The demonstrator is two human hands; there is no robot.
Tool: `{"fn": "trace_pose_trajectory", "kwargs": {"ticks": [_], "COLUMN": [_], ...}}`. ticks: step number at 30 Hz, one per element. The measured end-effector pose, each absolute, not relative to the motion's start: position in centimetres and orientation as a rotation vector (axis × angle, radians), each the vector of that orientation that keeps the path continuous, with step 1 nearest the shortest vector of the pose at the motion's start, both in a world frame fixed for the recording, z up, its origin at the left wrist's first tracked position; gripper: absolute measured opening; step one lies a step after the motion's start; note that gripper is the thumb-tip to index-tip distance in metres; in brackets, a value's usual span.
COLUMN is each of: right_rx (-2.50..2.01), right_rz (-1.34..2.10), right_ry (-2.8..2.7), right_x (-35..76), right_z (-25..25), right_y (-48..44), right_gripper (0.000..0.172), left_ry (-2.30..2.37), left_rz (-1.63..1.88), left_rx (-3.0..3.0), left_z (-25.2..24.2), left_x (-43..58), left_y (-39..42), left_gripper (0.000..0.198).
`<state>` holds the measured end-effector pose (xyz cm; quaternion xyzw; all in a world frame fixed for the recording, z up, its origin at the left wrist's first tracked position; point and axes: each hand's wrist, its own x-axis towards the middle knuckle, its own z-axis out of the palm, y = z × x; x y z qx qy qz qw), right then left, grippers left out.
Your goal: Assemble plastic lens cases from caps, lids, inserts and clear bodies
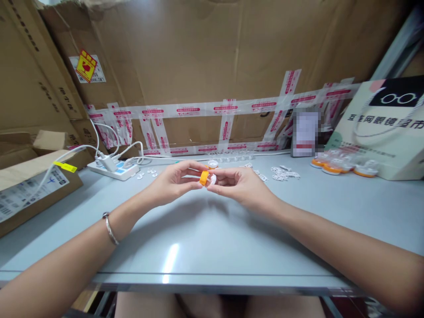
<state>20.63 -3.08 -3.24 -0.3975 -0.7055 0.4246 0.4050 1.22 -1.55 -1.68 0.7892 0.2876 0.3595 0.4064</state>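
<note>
Above the middle of the grey table, my left hand pinches a small orange plastic part between thumb and fingers. My right hand is closed on a small white plastic part, held right beside the orange one. Whether the two parts are joined I cannot tell. Just behind my fingertips lies a round white piece with some orange at its edge. Flat white pieces are scattered to the right of my right hand, and small white bits lie left of my left hand.
A white power strip with plugged cables sits at the back left, near an opened cardboard box. Clear round pieces line the back. On the right are orange-and-white assemblies, a phone and a paper bag.
</note>
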Motion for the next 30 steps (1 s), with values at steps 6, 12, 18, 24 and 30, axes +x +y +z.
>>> {"fn": "trace_pose_trajectory", "kwargs": {"ticks": [6, 12, 18, 24, 30], "right_rx": [-0.980, -0.971, -0.968, -0.973, -1.003], "right_rz": [1.036, 0.948, 0.882, 0.830, 0.780], "right_ry": [-1.799, -1.826, -1.838, -1.851, -1.872], "right_x": [20.58, 20.45, 20.35, 20.45, 20.36], "right_z": [-3.28, -3.46, -3.39, -3.34, -3.29], "right_y": [-3.21, -3.24, -3.35, -3.48, -3.52], "right_gripper": [0.040, 0.035, 0.034, 0.034, 0.034], "left_ry": [0.731, 0.740, 0.765, 0.800, 0.858], "left_rz": [0.961, 0.974, 0.990, 1.000, 1.007], "left_rx": [2.042, 2.096, 2.130, 2.168, 2.213], "left_z": [-1.85, -1.87, -1.90, -1.93, -1.90], "left_x": [1.39, 1.41, 1.35, 1.41, 1.57], "left_y": [-1.68, -1.82, -1.84, -1.94, -2.23], "left_gripper": [0.026, 0.025, 0.026, 0.027, 0.026]}}
